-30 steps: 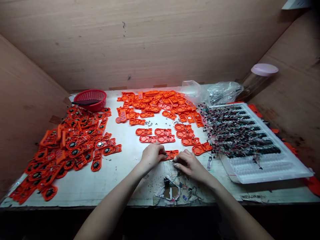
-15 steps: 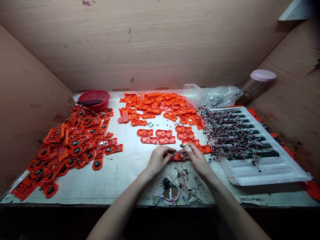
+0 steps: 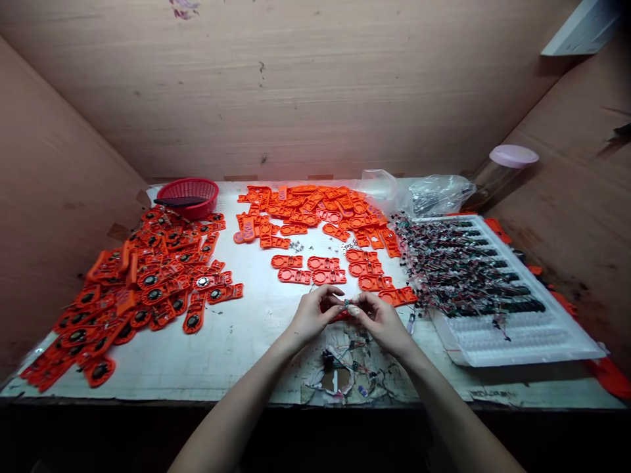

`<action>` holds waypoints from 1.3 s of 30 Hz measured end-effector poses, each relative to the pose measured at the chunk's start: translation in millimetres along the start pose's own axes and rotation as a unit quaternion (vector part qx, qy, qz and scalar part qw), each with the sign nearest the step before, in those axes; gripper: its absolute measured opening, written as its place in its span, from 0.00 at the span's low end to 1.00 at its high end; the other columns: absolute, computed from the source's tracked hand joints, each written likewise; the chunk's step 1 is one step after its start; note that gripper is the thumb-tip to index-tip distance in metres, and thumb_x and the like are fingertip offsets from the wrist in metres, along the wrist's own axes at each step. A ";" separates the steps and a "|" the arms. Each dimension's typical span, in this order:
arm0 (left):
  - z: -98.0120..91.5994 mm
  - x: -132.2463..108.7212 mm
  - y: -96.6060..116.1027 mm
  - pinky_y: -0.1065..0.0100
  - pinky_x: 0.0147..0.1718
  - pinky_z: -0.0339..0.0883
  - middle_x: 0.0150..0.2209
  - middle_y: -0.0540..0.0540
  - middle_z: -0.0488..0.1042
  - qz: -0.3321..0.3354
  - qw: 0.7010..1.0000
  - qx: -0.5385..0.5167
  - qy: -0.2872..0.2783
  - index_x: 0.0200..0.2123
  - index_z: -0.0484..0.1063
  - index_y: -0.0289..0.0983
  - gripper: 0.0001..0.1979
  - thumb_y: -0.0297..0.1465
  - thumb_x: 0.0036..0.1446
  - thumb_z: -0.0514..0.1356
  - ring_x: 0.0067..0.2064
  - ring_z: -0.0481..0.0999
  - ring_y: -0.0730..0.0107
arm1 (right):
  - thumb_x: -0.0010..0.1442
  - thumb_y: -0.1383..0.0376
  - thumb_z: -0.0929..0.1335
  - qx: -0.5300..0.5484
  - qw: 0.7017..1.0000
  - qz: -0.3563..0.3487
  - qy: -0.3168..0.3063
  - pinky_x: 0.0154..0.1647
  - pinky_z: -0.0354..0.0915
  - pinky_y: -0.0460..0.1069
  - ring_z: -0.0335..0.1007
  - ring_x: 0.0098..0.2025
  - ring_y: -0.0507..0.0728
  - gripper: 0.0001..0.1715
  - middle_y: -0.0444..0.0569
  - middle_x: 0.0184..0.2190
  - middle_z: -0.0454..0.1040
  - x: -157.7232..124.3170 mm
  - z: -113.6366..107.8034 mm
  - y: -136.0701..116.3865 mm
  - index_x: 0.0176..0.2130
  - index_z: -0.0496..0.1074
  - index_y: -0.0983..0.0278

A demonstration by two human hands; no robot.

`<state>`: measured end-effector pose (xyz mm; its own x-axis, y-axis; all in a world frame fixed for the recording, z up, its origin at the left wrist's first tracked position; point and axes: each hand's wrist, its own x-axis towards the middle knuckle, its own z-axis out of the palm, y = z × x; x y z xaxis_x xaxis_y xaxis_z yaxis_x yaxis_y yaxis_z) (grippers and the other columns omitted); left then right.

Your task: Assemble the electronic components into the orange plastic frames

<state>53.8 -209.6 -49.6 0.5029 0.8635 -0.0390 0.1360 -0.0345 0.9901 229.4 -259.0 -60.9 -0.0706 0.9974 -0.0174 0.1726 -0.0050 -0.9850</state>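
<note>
My left hand (image 3: pixel 314 311) and my right hand (image 3: pixel 379 318) meet at the front middle of the table, both with fingers pinched. Between the fingertips is a small green circuit board (image 3: pixel 346 303), gripped from both sides. An orange plastic casing (image 3: pixel 340 317) lies just under the fingers, largely hidden by them. Beyond the hands, several open orange casings (image 3: pixel 326 276) lie in short rows. Loose wires with small black parts (image 3: pixel 329 358) lie between my forearms. A screwdriver (image 3: pixel 411 322) rests to the right of my right hand.
Orange casings with round speakers (image 3: pixel 152 295) are heaped at left, near a red basket (image 3: pixel 211 197). More casings (image 3: pixel 305 200) pile up at the back. A white tray (image 3: pixel 517 341) with wired circuit boards stands at right. Behind it are a plastic bag (image 3: pixel 441 194) and a lidded jar (image 3: pixel 507 164).
My right hand has turned inward and its fingers now close on the circuit board beside the left ones. My left hand stays nearly in place. The camera view has shifted slightly.
</note>
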 end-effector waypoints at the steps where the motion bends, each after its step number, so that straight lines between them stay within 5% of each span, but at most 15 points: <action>1: 0.2 0.6 0.5 0.70 0.35 0.70 0.32 0.47 0.77 0.000 1.000 0.005 0.004 0.42 0.68 0.35 0.12 0.27 0.53 0.61 0.34 0.77 0.70 | 0.61 0.56 0.65 -0.017 1.000 -0.001 -0.002 0.31 0.62 0.47 0.64 0.31 0.53 0.12 0.45 0.30 0.69 -0.8 0.3 -1.4 0.35 0.67 0.63; 15: 1.9 2.8 10.3 0.71 0.35 0.67 0.29 0.51 0.74 0.034 0.994 0.096 -0.025 0.49 0.69 0.36 0.20 0.22 0.51 0.58 0.31 0.74 0.73 | 0.64 0.68 0.58 -0.293 0.947 -0.120 -0.058 0.31 0.56 0.47 0.60 0.30 0.54 0.08 0.45 0.28 0.63 -0.9 -8.1 -14.2 0.31 0.59 0.62; 22: 0.7 3.7 11.3 0.65 0.43 0.64 0.37 0.46 0.73 0.099 0.972 0.214 0.002 0.46 0.71 0.37 0.12 0.26 0.59 0.55 0.41 0.71 0.67 | 0.64 0.67 0.58 -0.287 0.951 -0.106 -0.049 0.32 0.56 0.47 0.61 0.31 0.54 0.08 0.45 0.29 0.64 2.4 -9.6 -15.9 0.31 0.59 0.62; 26: 0.2 5.7 7.7 0.67 0.39 0.63 0.32 0.48 0.71 0.082 0.956 0.281 -0.033 0.32 0.76 0.36 0.05 0.29 0.57 0.60 0.38 0.70 0.67 | 0.65 0.67 0.58 -0.284 0.952 -0.099 -0.055 0.32 0.56 0.47 0.61 0.31 0.54 0.09 0.46 0.28 0.64 3.3 -10.0 -16.8 0.31 0.60 0.62; 34: -9.3 18.3 18.4 0.69 0.37 0.63 0.31 0.49 0.71 0.104 0.938 0.321 -0.081 0.30 0.74 0.37 0.04 0.24 0.55 0.60 0.37 0.70 0.67 | 0.63 0.67 0.59 -0.271 0.956 -0.078 -0.075 0.30 0.54 0.46 0.61 0.28 0.53 0.10 0.44 0.26 0.64 2.0 -14.5 -17.0 0.29 0.58 0.62; 36: -13.1 18.2 21.5 0.64 0.41 0.63 0.34 0.47 0.71 0.118 0.929 0.346 -0.054 0.31 0.73 0.36 0.04 0.24 0.55 0.59 0.40 0.69 0.63 | 0.62 0.67 0.59 -0.279 0.956 -0.070 -0.063 0.29 0.53 0.46 0.60 0.27 0.52 0.10 0.43 0.25 0.63 1.9 -14.6 -14.9 0.28 0.57 0.62; 39: -12.7 6.7 18.4 0.59 0.43 0.63 0.39 0.43 0.70 0.150 0.904 0.393 0.078 0.37 0.71 0.36 0.05 0.26 0.58 0.57 0.43 0.68 0.60 | 0.61 0.66 0.60 -0.289 0.954 -0.058 -0.043 0.27 0.52 0.45 0.58 0.25 0.52 0.11 0.42 0.23 0.62 0.9 -13.5 -9.4 0.26 0.56 0.62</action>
<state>48.9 -198.1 -29.9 0.4995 0.8143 0.2955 0.6091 -0.5727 0.5487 240.9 -257.0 -49.4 -0.1991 0.9788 0.0475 0.6707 0.1714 -0.7217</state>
